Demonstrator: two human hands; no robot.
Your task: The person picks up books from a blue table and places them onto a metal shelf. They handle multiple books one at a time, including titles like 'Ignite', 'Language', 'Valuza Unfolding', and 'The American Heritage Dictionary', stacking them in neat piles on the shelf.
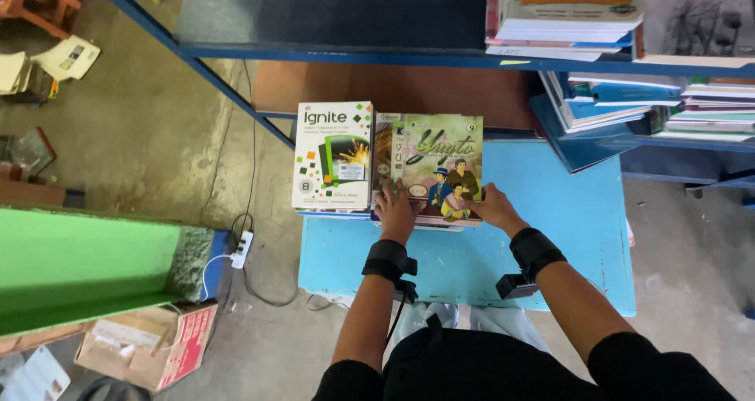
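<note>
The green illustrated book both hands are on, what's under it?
The green book tops a short stack of books on the blue table. Only their left and bottom edges show; the covers are hidden. Left hand and right hand grip its near edge.

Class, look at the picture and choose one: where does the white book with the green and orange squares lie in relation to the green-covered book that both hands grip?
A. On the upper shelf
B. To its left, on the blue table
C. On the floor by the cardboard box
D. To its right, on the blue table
B: the white book lies on the blue table just left of the green-covered book that the left hand and right hand grip at its near edge.
</note>
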